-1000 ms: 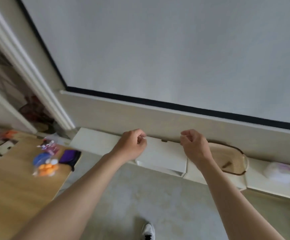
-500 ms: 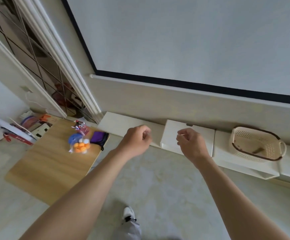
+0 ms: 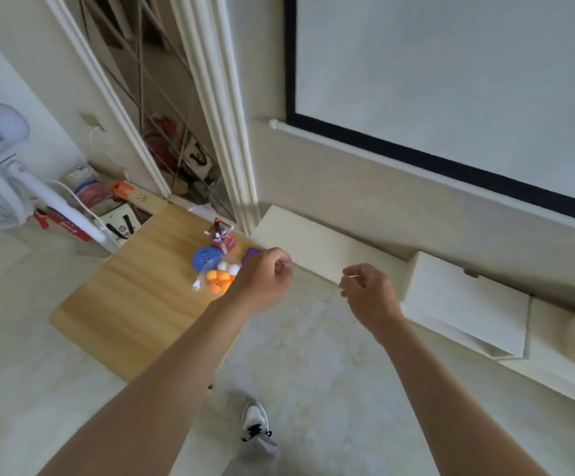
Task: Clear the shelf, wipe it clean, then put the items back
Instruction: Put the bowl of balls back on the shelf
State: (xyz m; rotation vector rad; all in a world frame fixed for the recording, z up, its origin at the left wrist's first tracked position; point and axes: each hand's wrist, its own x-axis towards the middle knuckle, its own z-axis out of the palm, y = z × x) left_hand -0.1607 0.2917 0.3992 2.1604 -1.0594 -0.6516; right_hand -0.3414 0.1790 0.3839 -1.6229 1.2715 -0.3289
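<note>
Left hand (image 3: 262, 281) and right hand (image 3: 370, 297) hover apart in front of the white shelf (image 3: 323, 247), fingers curled. I cannot tell whether they pinch anything. Bag of balls (image 3: 220, 280) lies on wooden board (image 3: 134, 297) just left of the shelf.

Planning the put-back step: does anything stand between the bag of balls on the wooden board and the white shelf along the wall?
Only the purple pouch, lying flat on the wooden board between the bag of balls and the white shelf. The left hand hovers over that gap. Nothing else visible is in the way.
</note>
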